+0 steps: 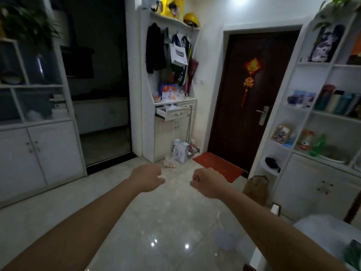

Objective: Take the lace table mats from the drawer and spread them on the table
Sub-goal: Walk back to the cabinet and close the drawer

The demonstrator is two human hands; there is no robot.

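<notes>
Hands out front, both empty. Left hand (147, 178) at 11 o'clock of frame centre, right hand (208, 181) at 1 o'clock, apart from each other, over bare floor tiles (168, 222). Grip on each side loosely curled, fingers half bent, pinching nothing.

Drawer (173, 112) at 12 o'clock, well ahead, in white hall cabinet (168, 133) between dark doorway and brown door (246, 98). Already pulled out; pale contents visible inside, too small and blurred to confirm as lace mats. Coats and bags hanging above it, yellow hard hat (191, 18) on top shelf. White box (181, 150) on floor at cabinet foot, red doormat (218, 166) just right of it.

Progress, as judged: very early. Drawer open, so access likely sorted. No mat in either hand, none seen spread anywhere. Counter for spreading not clearly in view; pale rounded surface (320, 227) at 4 o'clock possibly its edge, cannot tell.

Left to do, as judged: close gap to cabinet, reach into drawer, lift mats out, carry back, lay each flat on counter.

Shelving units at 9 o'clock and 3 o'clock, unrelated to task.
</notes>
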